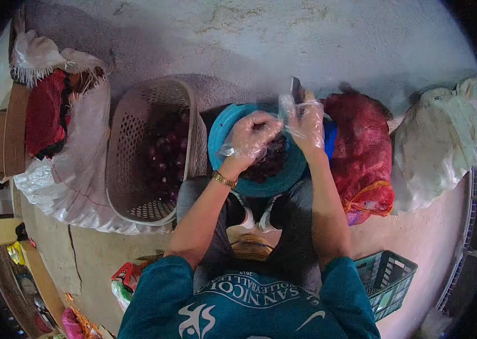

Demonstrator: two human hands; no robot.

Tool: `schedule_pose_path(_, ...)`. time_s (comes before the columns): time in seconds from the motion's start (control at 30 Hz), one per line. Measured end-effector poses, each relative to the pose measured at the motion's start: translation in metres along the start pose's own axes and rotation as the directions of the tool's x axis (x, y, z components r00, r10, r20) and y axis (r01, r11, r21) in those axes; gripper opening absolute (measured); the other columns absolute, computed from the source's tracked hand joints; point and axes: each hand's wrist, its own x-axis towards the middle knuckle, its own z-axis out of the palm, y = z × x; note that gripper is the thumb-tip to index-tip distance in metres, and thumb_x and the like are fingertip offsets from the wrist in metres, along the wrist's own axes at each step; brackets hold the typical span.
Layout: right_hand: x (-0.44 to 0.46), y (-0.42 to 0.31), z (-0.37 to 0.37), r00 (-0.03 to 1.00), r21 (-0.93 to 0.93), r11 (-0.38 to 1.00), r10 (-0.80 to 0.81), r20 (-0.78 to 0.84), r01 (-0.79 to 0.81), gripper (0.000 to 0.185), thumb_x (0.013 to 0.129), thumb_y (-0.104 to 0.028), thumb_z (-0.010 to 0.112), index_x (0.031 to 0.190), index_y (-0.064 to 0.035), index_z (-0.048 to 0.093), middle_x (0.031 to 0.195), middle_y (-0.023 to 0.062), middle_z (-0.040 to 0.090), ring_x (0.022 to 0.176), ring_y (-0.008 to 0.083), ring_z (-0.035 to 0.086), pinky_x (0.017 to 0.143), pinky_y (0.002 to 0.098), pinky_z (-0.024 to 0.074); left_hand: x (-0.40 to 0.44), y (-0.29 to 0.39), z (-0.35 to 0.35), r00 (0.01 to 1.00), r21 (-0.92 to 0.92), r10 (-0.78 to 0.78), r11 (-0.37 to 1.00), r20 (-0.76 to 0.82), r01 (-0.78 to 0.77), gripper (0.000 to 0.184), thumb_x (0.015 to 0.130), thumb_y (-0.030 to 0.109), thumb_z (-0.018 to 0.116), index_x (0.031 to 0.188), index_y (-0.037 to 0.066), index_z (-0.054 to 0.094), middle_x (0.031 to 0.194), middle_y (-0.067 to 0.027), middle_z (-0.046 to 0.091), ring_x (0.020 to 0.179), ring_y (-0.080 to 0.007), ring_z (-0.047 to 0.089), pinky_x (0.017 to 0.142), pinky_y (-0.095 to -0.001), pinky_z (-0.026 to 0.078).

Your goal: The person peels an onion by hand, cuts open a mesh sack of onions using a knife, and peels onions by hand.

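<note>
The gloved left hand curls above the blue basin; I cannot tell whether it holds anything. Dark-red pieces lie below, to its near right. The right hand grips a dark object.

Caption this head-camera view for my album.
Left hand and right hand, both plastic-gloved, above a blue basin beside a red mesh sack.

Above a blue basin of dark purple bulbs, the left hand curls close beside the right hand, both in clear plastic gloves. The right holds a dark object, too blurred to identify. A perforated plastic basket stands left of the left hand; a red mesh sack lies right of the right.
</note>
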Motion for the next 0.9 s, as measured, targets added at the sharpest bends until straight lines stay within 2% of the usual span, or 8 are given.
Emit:
schedule_pose_path(0.07,-0.001,0.004,0.001,1.000,-0.010,1.000,0.002,-0.023,-0.003,0.038,0.085,-0.029,0.063,0.103,0.0033,0.055,0.088,0.0225,0.063,0.081,0.0367,0.062,0.072,0.0430,0.0468,0.000,0.001,-0.001,0.997,0.052,0.073,0.996,0.012,-0.073,0.010,0.083,0.012,0.067,0.087,0.003,0.065,0.082,0.0010,0.059,0.068,-0.0060,0.052,0.059,-0.0203,0.042)
schedule_pose_path(0.13,0.000,-0.002,-0.001,0.998,-0.069,0.995,0.064,-0.019,-0.065,0.026,0.088,-0.021,0.061,0.098,0.0023,0.056,0.076,0.0103,0.061,0.068,0.0123,0.052,0.061,0.0307,0.0444,-0.001,0.004,0.001,0.989,0.102,0.147,0.983,0.028,-0.150,0.010,0.084,0.012,0.066,0.085,0.002,0.065,0.081,0.0010,0.057,0.068,-0.0059,0.051,0.061,-0.0202,0.042)
schedule_pose_path(0.27,0.002,0.011,0.010,0.991,0.164,0.982,0.112,-0.078,-0.098,0.027,0.085,-0.020,0.066,0.100,0.0002,0.057,0.078,0.0059,0.061,0.070,0.0114,0.052,0.062,0.0296,0.0438,-0.004,0.005,0.008,0.985,0.023,0.127,0.991,0.119,-0.130,0.008,0.081,0.008,0.065,0.081,0.000,0.063,0.084,-0.0017,0.059,0.073,-0.0081,0.052,0.068,-0.0234,0.044)
schedule_pose_path(0.33,0.003,0.007,0.011,0.985,0.248,0.956,0.171,-0.026,-0.159,0.036,0.079,-0.024,0.072,0.099,0.0030,0.058,0.080,0.0130,0.065,0.071,0.0191,0.060,0.066,0.0356,0.0468,-0.004,0.005,0.010,0.987,-0.020,0.104,0.995,0.126,-0.102,0.008,0.081,0.008,0.065,0.080,0.000,0.062,0.083,-0.0014,0.059,0.073,-0.0081,0.052,0.067,-0.0234,0.044)
schedule_pose_path(0.57,0.002,-0.013,0.004,0.992,0.161,0.981,0.116,-0.042,-0.108,0.036,0.078,-0.023,0.074,0.098,0.0033,0.059,0.080,0.0086,0.062,0.073,0.0138,0.057,0.067,0.0311,0.0468,-0.003,0.008,0.000,0.988,-0.169,-0.038,0.984,0.151,0.064,0.007,0.082,0.010,0.066,0.083,0.003,0.063,0.084,0.0020,0.059,0.075,-0.0058,0.051,0.069,-0.0214,0.041)
schedule_pose_path(0.63,0.006,0.005,0.009,0.942,0.362,0.872,0.278,0.186,-0.329,0.037,0.079,-0.021,0.073,0.102,0.0037,0.057,0.086,0.0076,0.063,0.078,0.0136,0.058,0.069,0.0301,0.0480,-0.002,0.010,-0.002,0.986,-0.172,-0.061,0.981,0.152,0.087,0.008,0.082,0.010,0.067,0.083,0.004,0.063,0.084,0.0020,0.059,0.075,-0.0058,0.051,0.070,-0.0213,0.041)
schedule_pose_path(0.73,-0.004,0.020,0.020,0.906,0.577,0.703,0.376,0.194,-0.415,0.032,0.079,-0.018,0.073,0.100,0.0031,0.059,0.087,0.0062,0.063,0.076,0.0119,0.057,0.067,0.0280,0.0477,-0.002,0.011,0.001,0.984,-0.167,-0.001,0.985,0.176,0.031,0.008,0.083,0.012,0.067,0.084,0.004,0.064,0.086,0.0015,0.060,0.076,-0.0061,0.051,0.071,-0.0216,0.042)
schedule_pose_path(0.9,0.000,-0.012,0.014,0.926,0.627,0.689,0.341,0.162,-0.363,0.024,0.079,-0.016,0.073,0.094,0.0009,0.062,0.079,0.0034,0.062,0.070,0.0100,0.055,0.063,0.0252,0.0452,-0.004,0.014,0.003,0.973,-0.160,-0.037,0.984,0.227,0.074,0.006,0.082,0.010,0.067,0.084,0.004,0.064,0.085,0.0012,0.059,0.076,-0.0072,0.051,0.071,-0.0225,0.042)
